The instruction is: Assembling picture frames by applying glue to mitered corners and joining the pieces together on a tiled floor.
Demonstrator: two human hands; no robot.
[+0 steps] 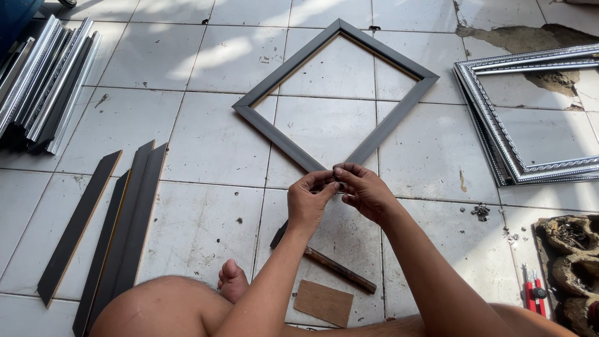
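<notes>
A dark grey picture frame (274, 134) lies on the white tiled floor, turned like a diamond with one corner toward me. My left hand (310, 203) and my right hand (365, 190) meet at that near corner, fingertips pinched together over the joint. Whatever small thing sits between the fingertips is hidden. Under my forearms lie a hammer (337, 268) with a wooden handle and a small brown board (324, 302).
Dark frame mouldings (125, 218) lie at the left, and silver and black mouldings (47, 81) are stacked at the far left. An ornate silver frame (499, 125) rests at the right. Small metal fasteners (481, 212), a red tool (532, 292) and a tray (571, 262) sit lower right.
</notes>
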